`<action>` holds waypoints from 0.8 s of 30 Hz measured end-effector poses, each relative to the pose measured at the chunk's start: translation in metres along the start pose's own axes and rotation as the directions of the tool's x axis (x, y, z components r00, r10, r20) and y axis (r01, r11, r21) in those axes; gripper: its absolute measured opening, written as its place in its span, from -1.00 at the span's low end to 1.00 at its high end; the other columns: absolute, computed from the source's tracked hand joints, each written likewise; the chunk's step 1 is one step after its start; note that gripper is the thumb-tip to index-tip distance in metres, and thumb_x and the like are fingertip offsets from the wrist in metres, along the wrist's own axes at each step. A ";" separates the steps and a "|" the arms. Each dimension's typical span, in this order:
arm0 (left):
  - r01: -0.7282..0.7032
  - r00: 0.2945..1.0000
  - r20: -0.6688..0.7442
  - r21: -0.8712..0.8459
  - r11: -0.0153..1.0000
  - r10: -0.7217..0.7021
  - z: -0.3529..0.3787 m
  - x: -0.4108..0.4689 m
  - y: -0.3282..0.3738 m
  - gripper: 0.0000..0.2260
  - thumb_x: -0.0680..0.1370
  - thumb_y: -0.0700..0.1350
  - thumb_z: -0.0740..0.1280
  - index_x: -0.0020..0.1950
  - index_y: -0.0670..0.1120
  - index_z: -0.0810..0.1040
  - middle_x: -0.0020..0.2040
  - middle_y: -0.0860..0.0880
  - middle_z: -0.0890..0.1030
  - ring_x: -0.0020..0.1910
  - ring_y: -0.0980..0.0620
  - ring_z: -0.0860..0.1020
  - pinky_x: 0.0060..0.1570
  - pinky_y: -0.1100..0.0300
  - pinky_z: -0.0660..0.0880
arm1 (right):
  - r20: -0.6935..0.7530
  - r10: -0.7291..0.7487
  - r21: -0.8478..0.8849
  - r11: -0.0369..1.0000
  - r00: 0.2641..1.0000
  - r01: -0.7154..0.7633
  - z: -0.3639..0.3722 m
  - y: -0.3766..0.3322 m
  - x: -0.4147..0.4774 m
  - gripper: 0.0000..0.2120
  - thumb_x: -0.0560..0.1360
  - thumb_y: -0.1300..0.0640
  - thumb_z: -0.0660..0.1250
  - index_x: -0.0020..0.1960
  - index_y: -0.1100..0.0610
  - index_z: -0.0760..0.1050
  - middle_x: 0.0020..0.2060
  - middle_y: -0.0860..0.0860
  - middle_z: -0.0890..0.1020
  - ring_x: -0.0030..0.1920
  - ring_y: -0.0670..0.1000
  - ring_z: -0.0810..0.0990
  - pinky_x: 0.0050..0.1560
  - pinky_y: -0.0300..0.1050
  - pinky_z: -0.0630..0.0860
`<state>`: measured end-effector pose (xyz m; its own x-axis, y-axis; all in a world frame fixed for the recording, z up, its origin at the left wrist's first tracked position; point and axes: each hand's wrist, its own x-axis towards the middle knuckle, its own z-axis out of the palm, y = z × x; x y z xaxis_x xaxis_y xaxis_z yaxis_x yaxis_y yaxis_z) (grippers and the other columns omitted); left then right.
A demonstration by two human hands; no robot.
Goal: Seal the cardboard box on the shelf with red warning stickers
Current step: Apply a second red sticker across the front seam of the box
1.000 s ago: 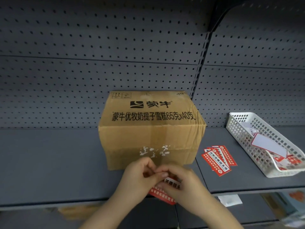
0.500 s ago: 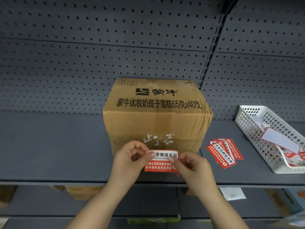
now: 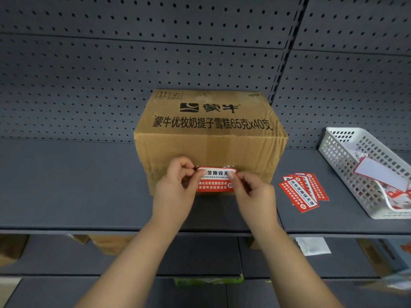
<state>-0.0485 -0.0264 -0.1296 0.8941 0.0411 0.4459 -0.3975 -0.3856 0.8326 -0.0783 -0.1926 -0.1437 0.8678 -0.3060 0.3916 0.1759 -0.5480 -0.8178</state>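
A brown cardboard box (image 3: 210, 132) with black Chinese print stands on the grey shelf (image 3: 66, 185), its flaps closed. Against the lower front face of the box I hold a red and white warning sticker (image 3: 215, 180). My left hand (image 3: 176, 187) pinches the sticker's top left corner; my right hand (image 3: 252, 194) pinches its top right corner. Whether the sticker touches the cardboard I cannot tell. The sticker's side edges are hidden behind my fingers.
A small pile of red stickers (image 3: 303, 191) lies on the shelf to the right of the box. Further right stands a white mesh basket (image 3: 340, 150) holding peeled backing papers. A pegboard wall (image 3: 111, 74) rises behind. Lower shelves hold cardboard and a white packet (image 3: 313, 245).
Both hands have lifted the sticker from near the shelf's front edge up to the box's front face. The sticker now faces me flat. The camera has moved closer.
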 end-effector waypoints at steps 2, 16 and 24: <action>-0.049 0.999 -0.002 0.056 0.997 0.049 0.000 -0.001 -0.001 -0.77 0.47 -0.02 0.41 -0.03 0.05 0.36 -0.17 0.09 0.60 -0.15 0.12 0.61 -0.29 0.21 0.58 | -0.031 -0.052 -0.068 0.996 0.998 0.050 0.001 0.000 0.001 -0.71 0.48 -0.12 0.25 -0.11 0.07 0.60 -0.25 -0.08 0.68 -0.25 -0.12 0.63 -0.33 -0.14 0.59; -0.293 0.950 -0.006 0.344 0.892 0.314 0.004 0.007 -0.011 -0.78 0.50 0.01 0.30 0.01 -0.03 0.30 -0.25 -0.02 0.67 -0.37 0.17 0.48 -0.51 0.33 0.29 | -0.052 -0.135 -0.247 0.962 0.989 0.118 0.008 0.002 0.006 -0.73 0.53 -0.07 0.26 -0.08 0.13 0.58 -0.19 0.03 0.72 -0.26 -0.02 0.65 -0.39 -0.01 0.61; -0.300 0.946 -0.017 0.338 0.892 0.324 0.003 0.009 -0.016 -0.75 0.49 0.04 0.32 0.00 -0.04 0.32 -0.26 -0.04 0.68 -0.38 0.15 0.50 -0.49 0.42 0.23 | -0.051 -0.123 -0.182 0.977 0.991 0.112 0.010 0.001 0.006 -0.66 0.51 -0.12 0.20 -0.06 0.12 0.59 -0.17 0.02 0.72 -0.24 -0.06 0.65 -0.39 -0.16 0.56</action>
<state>-0.0330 -0.0225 -0.1398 0.7134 -0.0703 0.6972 -0.5528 -0.6681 0.4982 -0.0678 -0.1877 -0.1464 0.8149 -0.2753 0.5101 0.1844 -0.7112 -0.6783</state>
